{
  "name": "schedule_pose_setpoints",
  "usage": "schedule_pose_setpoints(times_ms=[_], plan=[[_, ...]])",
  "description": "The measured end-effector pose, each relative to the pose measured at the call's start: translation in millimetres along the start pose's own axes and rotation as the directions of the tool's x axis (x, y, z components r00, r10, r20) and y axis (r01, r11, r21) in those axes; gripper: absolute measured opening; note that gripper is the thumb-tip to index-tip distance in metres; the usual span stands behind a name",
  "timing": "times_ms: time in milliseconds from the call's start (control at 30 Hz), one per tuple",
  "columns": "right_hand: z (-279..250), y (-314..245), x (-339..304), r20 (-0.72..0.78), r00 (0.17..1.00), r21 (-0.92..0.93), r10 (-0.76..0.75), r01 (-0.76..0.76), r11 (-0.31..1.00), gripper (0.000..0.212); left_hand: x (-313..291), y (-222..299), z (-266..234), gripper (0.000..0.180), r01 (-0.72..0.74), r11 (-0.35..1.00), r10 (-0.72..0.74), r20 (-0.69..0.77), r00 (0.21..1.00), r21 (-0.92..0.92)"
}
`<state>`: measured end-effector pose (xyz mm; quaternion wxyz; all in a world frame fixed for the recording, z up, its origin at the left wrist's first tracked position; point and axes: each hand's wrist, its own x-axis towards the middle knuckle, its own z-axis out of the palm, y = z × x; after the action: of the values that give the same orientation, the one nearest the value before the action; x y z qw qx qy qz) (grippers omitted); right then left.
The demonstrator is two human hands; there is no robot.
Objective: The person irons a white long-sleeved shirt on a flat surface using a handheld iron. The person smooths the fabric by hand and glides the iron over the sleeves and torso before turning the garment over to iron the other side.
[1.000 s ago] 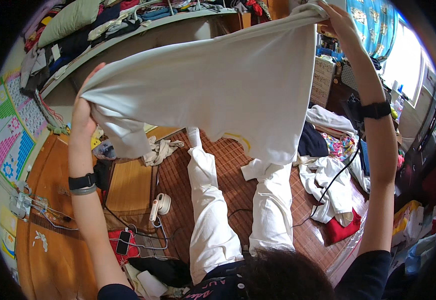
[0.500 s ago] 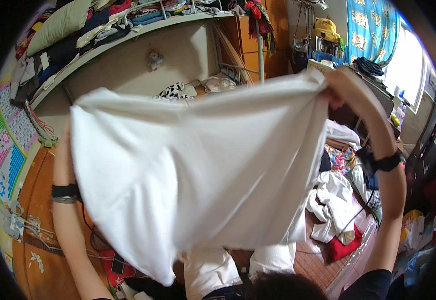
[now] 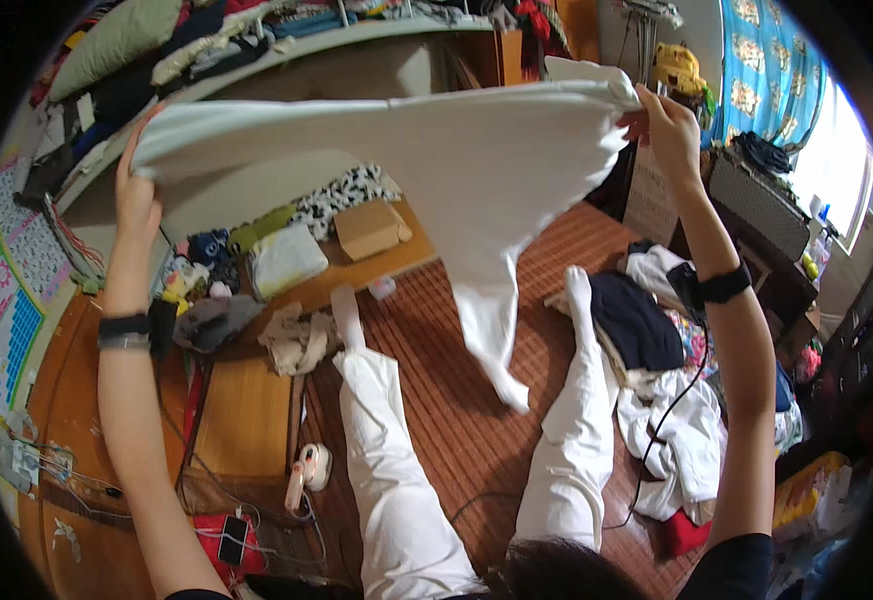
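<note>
Up at far L, my left hand (image 3: 137, 198) grips one end of the white garment (image 3: 406, 130); long axis runs L-R, stretched btwn both hands, w/ loose tail (image 3: 486, 315) hanging below, nearer my right hand (image 3: 669, 132), which pinches the opp. end.

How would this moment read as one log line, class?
left hand: grips white garment; right hand: grips opposite end; garment: spread between, part dangling

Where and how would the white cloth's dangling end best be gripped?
Probably at the narrow lower tip, pinched from below: it tapers and dangles free, while the left hand and right hand hold the upper edge of the white cloth.
</note>
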<state>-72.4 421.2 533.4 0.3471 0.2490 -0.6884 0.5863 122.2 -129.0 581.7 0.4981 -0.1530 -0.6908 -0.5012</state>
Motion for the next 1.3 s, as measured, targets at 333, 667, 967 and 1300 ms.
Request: schedule_pose_setpoints(times_ms=[333,667,967,1300], plan=[[-29.6,183.1,-369.4,0.361,0.413,-0.49,0.837,-0.679,0.546,0.04,-385.3,-55.9,-34.2,0.037,0.479,0.598,-0.702,0.133,0.699,0.642],[10.6,181.6,-407.5,0.506,0.548,-0.734,0.666,-0.133,0.666,0.021,-518.6,-25.4,-34.2,0.048,0.345,0.323,-0.883,0.412,-0.226,0.881],[80.3,209.1,-480.0,0.833,0.234,-0.552,0.501,0.401,0.731,0.04,-445.3,-195.0,92.2,0.019,0.177,0.718,-0.633,0.525,0.569,0.673],[-76.7,162.1,-411.8,-0.005,0.765,-0.524,0.644,-0.551,0.65,0.018,-444.0,-340.8,95.8,0.029,-0.045,0.268,-0.892,0.266,0.366,0.962]])
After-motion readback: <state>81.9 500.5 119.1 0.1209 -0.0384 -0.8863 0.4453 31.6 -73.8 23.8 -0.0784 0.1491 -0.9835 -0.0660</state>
